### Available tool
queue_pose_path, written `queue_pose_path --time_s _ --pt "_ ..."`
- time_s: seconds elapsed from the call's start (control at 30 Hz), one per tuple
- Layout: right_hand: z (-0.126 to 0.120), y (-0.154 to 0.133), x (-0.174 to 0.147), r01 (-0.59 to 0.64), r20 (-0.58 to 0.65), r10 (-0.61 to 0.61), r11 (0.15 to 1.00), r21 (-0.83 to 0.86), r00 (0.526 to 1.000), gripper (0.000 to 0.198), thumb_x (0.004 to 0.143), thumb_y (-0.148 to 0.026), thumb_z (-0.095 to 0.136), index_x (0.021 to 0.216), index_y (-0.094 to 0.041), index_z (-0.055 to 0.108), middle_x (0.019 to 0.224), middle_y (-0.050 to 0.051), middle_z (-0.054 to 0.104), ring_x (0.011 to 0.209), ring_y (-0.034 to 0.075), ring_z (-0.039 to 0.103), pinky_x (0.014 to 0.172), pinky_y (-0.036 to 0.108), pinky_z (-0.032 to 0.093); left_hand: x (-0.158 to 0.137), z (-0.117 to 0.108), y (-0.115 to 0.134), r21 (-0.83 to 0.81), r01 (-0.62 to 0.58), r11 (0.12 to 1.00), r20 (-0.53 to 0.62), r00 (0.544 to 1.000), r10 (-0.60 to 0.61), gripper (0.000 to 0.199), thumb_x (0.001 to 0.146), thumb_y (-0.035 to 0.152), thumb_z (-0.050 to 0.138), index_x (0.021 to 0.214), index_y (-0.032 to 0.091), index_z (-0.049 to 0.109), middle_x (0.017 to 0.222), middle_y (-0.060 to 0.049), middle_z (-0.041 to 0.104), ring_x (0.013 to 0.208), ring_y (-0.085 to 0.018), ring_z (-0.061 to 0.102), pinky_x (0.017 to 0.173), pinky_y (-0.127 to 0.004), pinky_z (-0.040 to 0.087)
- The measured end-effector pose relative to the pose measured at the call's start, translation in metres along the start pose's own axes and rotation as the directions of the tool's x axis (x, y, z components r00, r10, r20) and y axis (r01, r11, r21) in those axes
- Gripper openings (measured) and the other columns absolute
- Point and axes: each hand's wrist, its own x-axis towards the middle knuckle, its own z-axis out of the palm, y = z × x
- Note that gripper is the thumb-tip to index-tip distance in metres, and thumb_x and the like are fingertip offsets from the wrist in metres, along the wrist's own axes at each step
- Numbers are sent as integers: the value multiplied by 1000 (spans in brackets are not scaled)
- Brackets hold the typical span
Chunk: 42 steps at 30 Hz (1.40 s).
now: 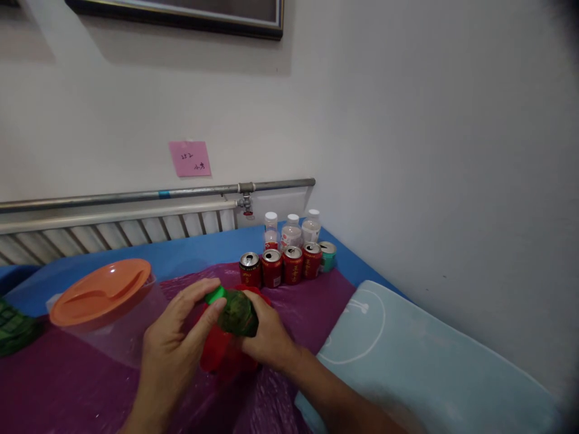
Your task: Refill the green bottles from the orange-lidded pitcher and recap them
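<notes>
A dark green bottle (239, 313) lies tilted between my hands. Its bright green cap (216, 295) points left, pinched by the thumb and fingers of my left hand (178, 322). My right hand (269, 331) is wrapped around the bottle's body from the right. Below and behind them is a red plastic piece (226, 355), partly hidden by my hands; I cannot tell whether it is a bowl or a bag. Purple plastic sheeting (312, 304) lies beneath it all.
Several red drink cans (293, 265) and a teal can (328, 256) stand beyond my hands, before three clear bottles (292, 234) with white caps. A clear container with an orange lid (104, 292) sits left. Light blue cloth (407, 361) covers the right; a radiator (163, 229) lines the wall.
</notes>
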Motion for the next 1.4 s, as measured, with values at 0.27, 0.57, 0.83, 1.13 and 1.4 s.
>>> queue_pose_path --time_s 0.27,0.57,0.83,1.13,1.4 --pt "2 1 0 -2 -14 3 999 33 1000 68 59 -18 77 124 -22 62 118 6 72 104 25 67 93 39 54 -8 8 -20 302 -490 818 21 861 509 38 94 34 61 132 32 61 132 6 67 123 -4 60 111 -9 36" --pt "3 -3 -2 -4 -51 7 997 74 999 65 60 -18 76 124 -23 64 115 4 72 100 23 67 91 37 54 -9 25 -18 325 -516 792 -74 821 566 44 91 27 66 134 22 59 128 -2 69 119 -6 63 110 -10 38" --pt "2 -7 -5 7 -83 -10 999 -40 996 64 58 -15 76 120 -23 65 113 5 71 103 25 65 94 40 54 -11 25 -19 267 -364 892 -142 901 410 36 90 39 67 123 26 67 118 1 74 104 -7 70 100 -11 47" --pt "-3 -16 2 17 -19 -18 997 -80 1000 100 54 -40 93 143 -23 51 139 12 61 128 33 56 110 50 44 25 -2 21 228 -78 970 -185 975 122 53 74 69 66 112 33 74 106 -1 77 95 -26 72 93 -44 58" --pt "-17 -13 -12 327 -119 -338 939 -103 934 74 78 -54 77 138 -19 52 134 14 63 125 28 60 110 43 46 107 5 54 529 -275 803 -217 871 441 35 86 35 65 118 22 71 111 -8 75 100 -27 70 95 -44 54"
